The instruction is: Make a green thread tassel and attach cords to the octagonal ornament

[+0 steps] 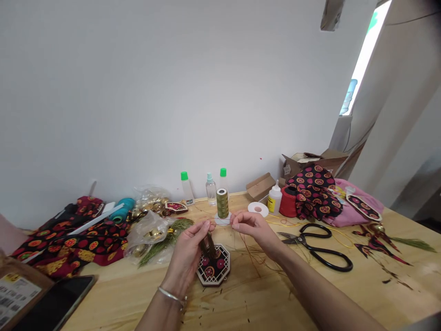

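Observation:
My left hand (189, 246) is closed, thumb against fingers, on a small dark brown piece (207, 246) that hangs over an octagonal patterned ornament (213, 271) with a pale lattice border. Across from it, my right hand (253, 227) pinches thumb and forefinger together; what lies between them, perhaps a fine thread, is too small to make out. Just behind the fingertips stands a spool of olive-green thread (223, 204). Loose orange threads (253, 257) lie on the table below my right hand. Black-handled scissors (305, 241) rest, blades apart, beside my right forearm.
At left lie patterned cloth (99, 243), a phone (55, 303), plastic bags of gold bells (151, 232) and green tassels (165, 241). Bottles (211, 191) stand along the wall. To the right are a glue bottle (274, 200), a red thread cone (288, 202) and cardboard boxes (313, 161).

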Available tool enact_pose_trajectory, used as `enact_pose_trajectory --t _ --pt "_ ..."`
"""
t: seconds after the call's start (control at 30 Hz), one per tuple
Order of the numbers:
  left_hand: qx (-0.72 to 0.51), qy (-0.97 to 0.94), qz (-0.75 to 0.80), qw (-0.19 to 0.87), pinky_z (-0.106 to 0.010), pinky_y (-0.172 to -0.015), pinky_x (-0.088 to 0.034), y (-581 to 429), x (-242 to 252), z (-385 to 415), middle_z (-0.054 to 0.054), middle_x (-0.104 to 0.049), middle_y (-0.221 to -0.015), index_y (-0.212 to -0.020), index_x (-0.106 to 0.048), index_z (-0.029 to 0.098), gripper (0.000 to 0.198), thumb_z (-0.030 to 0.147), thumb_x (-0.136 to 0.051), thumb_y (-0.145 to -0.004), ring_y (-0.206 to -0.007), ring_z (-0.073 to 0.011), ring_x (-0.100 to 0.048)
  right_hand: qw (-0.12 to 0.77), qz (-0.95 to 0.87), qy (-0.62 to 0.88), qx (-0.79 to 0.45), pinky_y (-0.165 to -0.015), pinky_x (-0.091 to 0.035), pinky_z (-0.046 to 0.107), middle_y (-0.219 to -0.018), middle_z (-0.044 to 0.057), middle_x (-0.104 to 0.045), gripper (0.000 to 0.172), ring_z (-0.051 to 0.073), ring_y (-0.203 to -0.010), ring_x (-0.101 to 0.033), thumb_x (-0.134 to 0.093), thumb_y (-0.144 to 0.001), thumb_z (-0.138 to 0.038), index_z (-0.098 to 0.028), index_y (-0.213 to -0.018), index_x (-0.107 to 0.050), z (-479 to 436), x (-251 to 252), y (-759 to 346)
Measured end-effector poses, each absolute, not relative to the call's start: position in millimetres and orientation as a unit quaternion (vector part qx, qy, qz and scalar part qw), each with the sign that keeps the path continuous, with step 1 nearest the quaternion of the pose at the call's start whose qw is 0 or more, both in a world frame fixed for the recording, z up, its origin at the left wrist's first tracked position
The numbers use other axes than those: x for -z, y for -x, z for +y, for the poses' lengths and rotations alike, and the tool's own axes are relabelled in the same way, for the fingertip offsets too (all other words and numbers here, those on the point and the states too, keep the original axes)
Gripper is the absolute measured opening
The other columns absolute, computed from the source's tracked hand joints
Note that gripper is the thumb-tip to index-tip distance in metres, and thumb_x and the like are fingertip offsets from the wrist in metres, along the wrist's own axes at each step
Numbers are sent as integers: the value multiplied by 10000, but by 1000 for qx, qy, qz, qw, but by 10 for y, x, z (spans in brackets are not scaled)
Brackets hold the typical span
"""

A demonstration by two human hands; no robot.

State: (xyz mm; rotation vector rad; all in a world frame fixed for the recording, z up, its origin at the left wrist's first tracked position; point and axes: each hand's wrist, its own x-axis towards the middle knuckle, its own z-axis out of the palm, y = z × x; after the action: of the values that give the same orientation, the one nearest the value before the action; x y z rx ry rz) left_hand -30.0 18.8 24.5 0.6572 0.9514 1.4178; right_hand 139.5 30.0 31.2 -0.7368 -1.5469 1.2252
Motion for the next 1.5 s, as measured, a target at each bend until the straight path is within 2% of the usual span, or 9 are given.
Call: enact_pose_trajectory --t 0.13,0.27,0.47,0.63,0.73,0.87,1.0,1.27,1.5 --pt "-656 -246 390 598 -205 -664 -496 294 -301 179 -51 -673 -661 -647 -646 99 71 55 -600 -678 -683 -115 -621 504 -687 325 -409 -820 -303 301 -820 25 -478 92 161 -841 -463 -620 -640 -225 -158 -581 -601 301 -327 -1387" --pt "-688 -203 377 586 -251 -631 -523 360 -301 202 -26 -656 -628 -652 -621 111 138 24 -541 -722 -687 -130 -629 450 -685 289 -495 -783 -327 293 -795 23 -480 105 159 -815 -464 -617 -641 -225 -157 -568 -588 286 -333 -1420" --pt "-681 -214 382 587 -204 -584 -521 410 -288 219 -28 -650 -621 -655 -614 106 132 28 -538 -729 -648 -112 -626 532 -569 222 -586 -781 -339 282 -756 26 -521 94 154 -805 -474 -575 -650 -201 -158 -569 -553 325 -342 -1486" --pt "-612 -268 368 647 -281 -690 -515 335 -300 170 -38 -655 -610 -643 -620 100 44 66 -617 -672 -638 -130 -628 515 -531 232 -631 -486 -357 217 -575 -23 -479 117 71 -456 -395 -556 -685 -259 -160 -641 -514 338 -335 -1468" --pt "-550 -320 356 684 -272 -716 -495 307 -284 136 -34 -648 -585 -634 -624 98 63 135 -675 -629 -643 -137 -624 475 -607 311 -556 -385 -237 186 -503 -62 -391 147 45 -380 -260 -545 -705 -300 -160 -666 -523 328 -302 -1413" --pt "-479 -383 355 706 -222 -648 -470 288 -255 101 -48 -655 -619 -634 -628 105 108 196 -684 -624 -617 -127 -608 457 -744 361 -326 -467 -291 203 -566 -15 -473 135 83 -506 -380 -535 -714 -229 -143 -632 -600 324 -243 -1347" --pt "-458 -435 372 680 -191 -586 -425 273 -235 96 -37 -644 -609 -654 -649 104 136 239 -666 -642 -573 -104 -570 446 -796 353 -209 -523 -337 213 -596 4 -509 125 104 -568 -448 -529 -728 -182 -161 -691 -646 329 -187 -1341" --pt "-452 -479 397 639 -198 -568 -388 257 -185 111 -34 -642 -608 -620 -653 111 171 281 -659 -635 -559 -114 -546 402 -832 349 -159 -558 -361 221 -634 17 -575 156 121 -603 -498 -523 -730 -165 -202 -682 -667 288 -191 -1358" --pt "-466 -469 409 629 -191 -571 -392 239 -206 113 -25 -648 -598 -629 -660 117 145 262 -666 -630 -549 -99 -542 393 -810 360 -244 -533 -351 203 -619 9 -603 188 104 -572 -490 -498 -739 -167 -182 -703 -683 297 -170 -1330"
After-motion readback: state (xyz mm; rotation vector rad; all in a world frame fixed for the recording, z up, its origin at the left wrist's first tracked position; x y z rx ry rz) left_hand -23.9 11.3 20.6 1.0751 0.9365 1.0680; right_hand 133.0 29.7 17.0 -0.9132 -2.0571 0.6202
